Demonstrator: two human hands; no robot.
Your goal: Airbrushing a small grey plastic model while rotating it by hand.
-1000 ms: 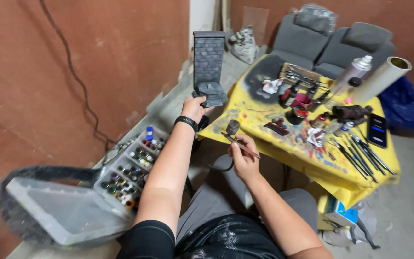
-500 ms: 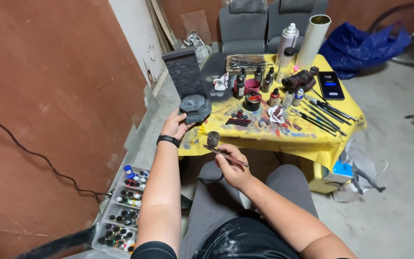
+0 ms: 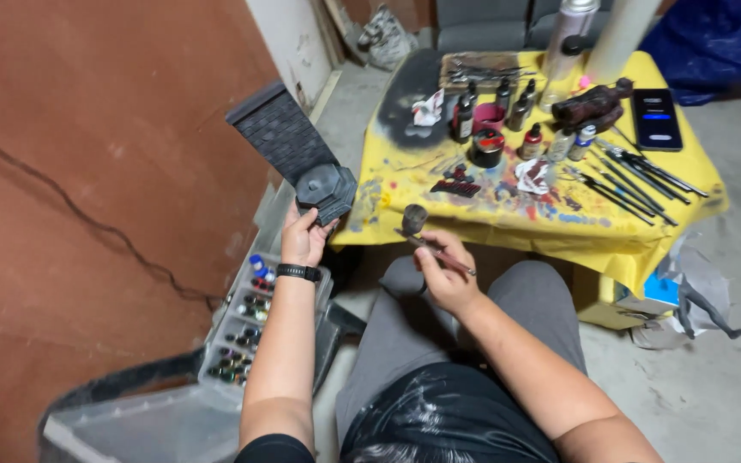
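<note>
Left hand (image 3: 304, 237) grips the base of a dark grey model tower (image 3: 295, 147), long axis running up toward 11 o'clock. Right hand (image 3: 444, 273) pinches a brush (image 3: 429, 243) (head end at 10 o'clock), just right of the tower base. Yellow worktop (image 3: 645, 223) lies at 1 o'clock.

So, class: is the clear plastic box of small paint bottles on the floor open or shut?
Open. The clear plastic box has its lid swung back flat towards the camera, and the paint bottles' coloured caps show uncovered beside the left forearm.

Black wristband on the left hand (image 3: 304, 240), black short sleeves, paint-streaked black shirt, grey trousers.
</note>
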